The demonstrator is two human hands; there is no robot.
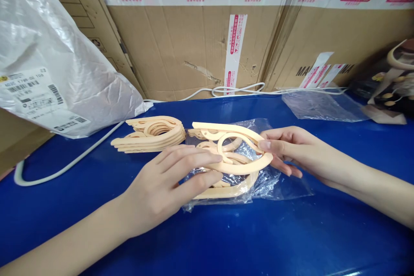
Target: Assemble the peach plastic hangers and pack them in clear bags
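A beige plastic folding clothes hanger [249, 166], with two curved arms and a round hook, is held up in the middle between both hands. My right hand [291, 146] pinches its right end between thumb and fingers. My left hand [174, 177] closes its fingers on the lower arm from the left; the thumb is partly hidden. Beneath it, more beige hangers [226, 192] lie in a clear plastic bag [265, 185]. Left of the bag sits a neat stack of folded hangers [148, 140], close to my left fingers.
Large cardboard boxes [181, 39] wall off the back of the blue table [226, 237]. A silvery-white bag [64, 60] leans at the left, beside a white cable [71, 166]. A flat clear bag [320, 103] and dark clutter [391, 90] lie at the back right.
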